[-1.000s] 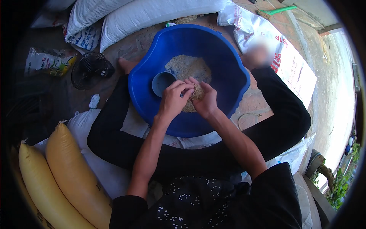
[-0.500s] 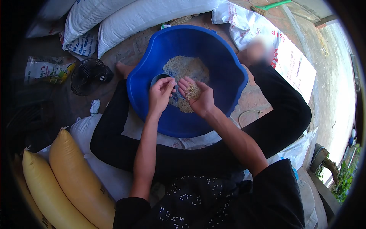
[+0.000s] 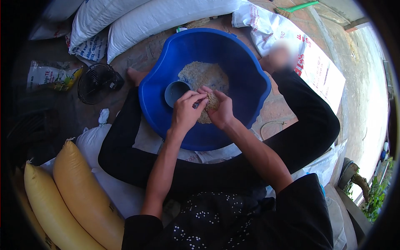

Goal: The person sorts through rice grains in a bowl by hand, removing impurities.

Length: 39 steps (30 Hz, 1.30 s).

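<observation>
- Brick floor carries a wide blue plastic basin point(image 3: 246, 83), resting between the seated person's legs.
- Head view: right hand point(image 3: 220, 110) lies cupped, palm up, holding pale husked grain point(image 3: 212, 101); left hand point(image 3: 186, 111) pinches into it from the left.
- Small blue cup point(image 3: 176, 92) sits just beyond the left hand.

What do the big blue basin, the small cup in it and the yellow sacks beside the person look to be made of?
Blue basin: moulded plastic by the look, smooth with a soft sheen and a rounded rim. Small cup: likely plastic too, duller grey-blue, thin-walled. Yellow sacks: probably smooth plastic film, glossy and stretched taut; a woven weave cannot be made out. The right hand cups pale, rough, dry grain.
</observation>
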Each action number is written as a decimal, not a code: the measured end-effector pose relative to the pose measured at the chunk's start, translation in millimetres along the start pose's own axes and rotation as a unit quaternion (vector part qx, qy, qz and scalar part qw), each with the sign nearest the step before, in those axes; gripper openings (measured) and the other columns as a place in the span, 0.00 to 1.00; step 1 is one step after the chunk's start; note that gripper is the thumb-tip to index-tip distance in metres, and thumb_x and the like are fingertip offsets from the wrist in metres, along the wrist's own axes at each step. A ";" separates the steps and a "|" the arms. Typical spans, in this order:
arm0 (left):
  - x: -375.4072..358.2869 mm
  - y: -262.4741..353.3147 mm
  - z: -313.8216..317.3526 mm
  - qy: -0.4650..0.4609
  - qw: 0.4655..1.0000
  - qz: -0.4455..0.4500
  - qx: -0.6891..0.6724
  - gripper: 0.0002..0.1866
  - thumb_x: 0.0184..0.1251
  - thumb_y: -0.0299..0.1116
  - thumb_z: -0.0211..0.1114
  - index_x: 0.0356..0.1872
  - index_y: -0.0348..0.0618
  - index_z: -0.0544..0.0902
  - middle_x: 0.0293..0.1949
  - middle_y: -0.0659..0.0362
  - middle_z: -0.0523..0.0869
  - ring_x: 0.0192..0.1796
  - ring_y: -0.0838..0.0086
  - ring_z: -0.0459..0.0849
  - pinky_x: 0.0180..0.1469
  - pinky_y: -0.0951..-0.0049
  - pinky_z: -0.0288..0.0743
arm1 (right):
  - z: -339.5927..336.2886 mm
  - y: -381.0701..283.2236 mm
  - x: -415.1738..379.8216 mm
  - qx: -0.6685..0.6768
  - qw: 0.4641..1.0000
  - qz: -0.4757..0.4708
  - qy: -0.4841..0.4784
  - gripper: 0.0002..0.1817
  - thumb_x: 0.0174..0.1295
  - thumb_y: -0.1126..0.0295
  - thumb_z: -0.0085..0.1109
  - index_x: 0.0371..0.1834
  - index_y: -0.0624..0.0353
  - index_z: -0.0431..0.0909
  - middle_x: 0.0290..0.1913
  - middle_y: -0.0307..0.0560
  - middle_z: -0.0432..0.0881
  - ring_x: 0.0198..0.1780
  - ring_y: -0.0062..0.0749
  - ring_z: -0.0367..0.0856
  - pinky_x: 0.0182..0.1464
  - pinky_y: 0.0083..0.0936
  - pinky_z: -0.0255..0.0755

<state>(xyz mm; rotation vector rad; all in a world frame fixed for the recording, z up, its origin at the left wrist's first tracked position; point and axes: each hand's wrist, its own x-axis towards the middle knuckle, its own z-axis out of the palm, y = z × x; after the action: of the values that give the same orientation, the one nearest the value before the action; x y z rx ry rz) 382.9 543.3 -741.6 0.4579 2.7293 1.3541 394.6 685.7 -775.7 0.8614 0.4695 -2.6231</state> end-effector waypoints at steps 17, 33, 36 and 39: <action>4.6 -35.3 -9.5 -0.091 0.899 -0.229 -0.363 0.12 0.74 0.33 0.71 0.50 0.36 0.88 0.40 0.62 0.90 0.40 0.80 0.88 0.45 0.78 0.83 | 1.1 -3.1 -2.3 0.031 0.998 0.043 -0.019 0.27 0.81 0.63 0.28 0.68 0.69 0.71 0.64 0.59 0.81 0.63 0.44 0.81 0.69 0.39 0.75; 9.4 -49.3 -21.2 0.030 0.889 -0.299 -0.346 0.13 0.75 0.35 0.69 0.51 0.35 0.87 0.43 0.61 0.91 0.43 0.79 0.89 0.46 0.81 0.83 | 2.9 -5.6 0.3 0.077 0.995 0.047 -0.029 0.27 0.80 0.63 0.27 0.68 0.71 0.70 0.63 0.61 0.81 0.64 0.47 0.82 0.69 0.42 0.77; 7.4 -67.9 -19.5 0.118 0.959 -0.236 -0.107 0.13 0.72 0.36 0.70 0.45 0.36 0.90 0.37 0.56 0.93 0.38 0.72 0.92 0.44 0.73 0.84 | 3.2 -4.7 -1.4 0.071 0.996 0.042 -0.014 0.26 0.81 0.64 0.28 0.69 0.71 0.68 0.63 0.62 0.79 0.66 0.48 0.80 0.72 0.43 0.75; 3.6 -82.5 -23.4 0.139 0.963 -0.232 0.001 0.13 0.67 0.36 0.73 0.44 0.36 0.90 0.35 0.52 0.93 0.37 0.67 0.93 0.45 0.68 0.85 | 1.9 -4.9 -0.7 0.067 0.997 0.039 -0.009 0.25 0.82 0.65 0.29 0.70 0.71 0.67 0.64 0.62 0.78 0.67 0.49 0.78 0.73 0.43 0.73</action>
<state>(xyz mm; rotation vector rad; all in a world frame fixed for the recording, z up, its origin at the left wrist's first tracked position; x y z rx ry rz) 355.6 479.3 -792.0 -0.3847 2.7873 1.3612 392.1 689.4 -772.8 0.8789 0.2508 -2.6109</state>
